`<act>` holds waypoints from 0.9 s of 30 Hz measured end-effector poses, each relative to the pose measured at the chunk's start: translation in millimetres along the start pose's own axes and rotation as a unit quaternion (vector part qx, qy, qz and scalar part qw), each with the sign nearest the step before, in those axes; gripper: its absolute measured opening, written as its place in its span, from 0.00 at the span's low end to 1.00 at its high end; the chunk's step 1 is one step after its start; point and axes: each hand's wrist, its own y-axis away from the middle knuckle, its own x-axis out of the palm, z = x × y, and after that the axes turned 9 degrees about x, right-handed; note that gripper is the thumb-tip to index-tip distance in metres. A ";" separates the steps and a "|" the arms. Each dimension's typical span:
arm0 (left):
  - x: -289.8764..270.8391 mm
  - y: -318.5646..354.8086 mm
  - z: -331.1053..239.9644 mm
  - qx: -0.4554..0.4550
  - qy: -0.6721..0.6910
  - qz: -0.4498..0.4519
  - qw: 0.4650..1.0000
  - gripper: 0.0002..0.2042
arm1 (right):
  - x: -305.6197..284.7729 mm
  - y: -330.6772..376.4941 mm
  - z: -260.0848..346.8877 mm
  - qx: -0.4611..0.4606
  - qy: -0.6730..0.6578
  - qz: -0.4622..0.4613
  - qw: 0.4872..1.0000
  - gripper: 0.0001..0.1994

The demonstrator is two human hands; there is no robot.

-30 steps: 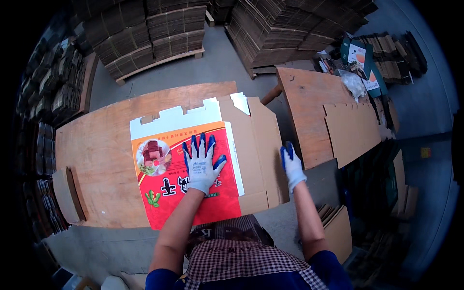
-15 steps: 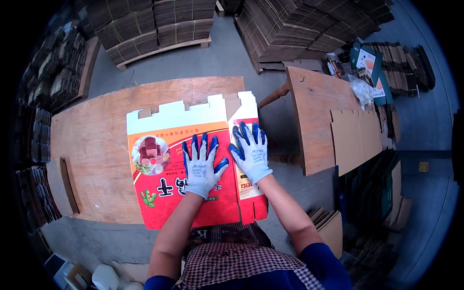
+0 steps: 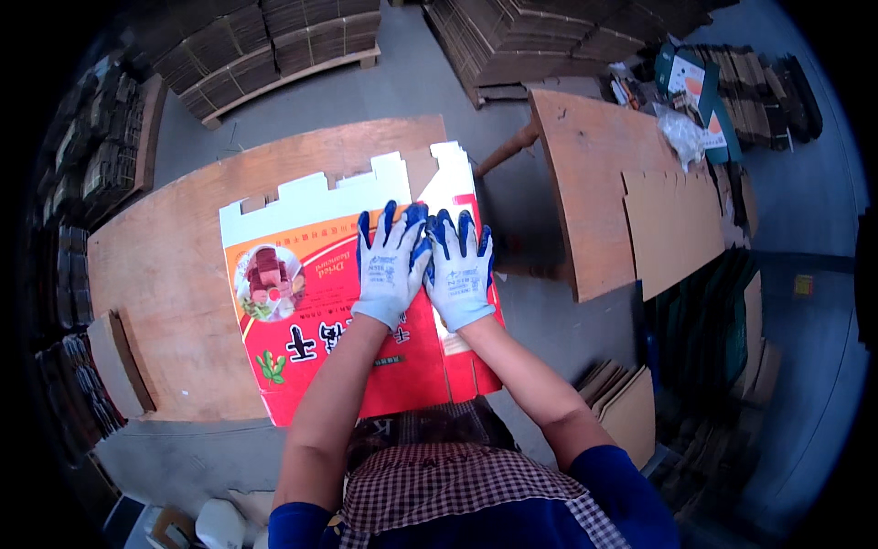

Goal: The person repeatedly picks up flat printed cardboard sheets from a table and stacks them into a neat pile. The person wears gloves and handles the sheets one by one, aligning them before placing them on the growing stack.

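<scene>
A flattened red carton with a food picture, an orange band and white tabbed flaps lies in front of me, overhanging the near edge of the wooden table. My left hand, in a white glove with blue fingertips, presses flat on its main panel with fingers stretched out. Beside it, my right hand, gloved alike, lies flat over the fold and the narrow side panel. The two hands nearly touch at the thumbs, which partly hide each other. Neither hand grips anything.
Another wooden table stands to the right, bearing a clear plastic bag and a plain cardboard sheet. Strapped cardboard stacks sit on pallets at the back. A cardboard piece stands at the table's left edge.
My right hand has moved left, and my left hand slightly right and up, so they now lie side by side over the fold. The whole view has shifted a little.
</scene>
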 end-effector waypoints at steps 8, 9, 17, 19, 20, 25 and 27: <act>1.8 -1.5 -7.2 0.001 -0.014 0.005 1.000 0.28 | -6.2 147.1 -0.5 -0.104 -0.176 0.059 0.977 0.29; 0.3 -1.4 -6.5 -0.001 -0.021 0.013 1.000 0.29 | -5.0 164.0 -11.7 -0.144 -0.228 0.088 0.959 0.30; 5.2 -3.4 -11.5 0.004 -0.032 0.022 0.999 0.31 | 14.0 96.7 -309.7 0.310 -0.138 -0.071 0.938 0.34; 5.3 -6.1 -11.3 0.005 -0.040 0.025 0.999 0.31 | 42.0 76.8 -396.7 0.405 -0.026 -0.060 0.912 0.37; 4.3 -5.6 -13.2 0.001 -0.043 0.029 0.999 0.31 | 45.2 67.4 -426.9 0.445 0.009 -0.038 0.895 0.39; 5.0 -4.9 -13.4 -0.043 -0.081 0.078 0.993 0.32 | 52.2 44.8 -492.8 0.532 0.018 0.013 0.847 0.38; 4.0 -9.4 -19.3 -0.047 -0.075 0.077 0.993 0.32 | 54.5 45.1 -491.1 0.519 -0.003 0.040 0.854 0.37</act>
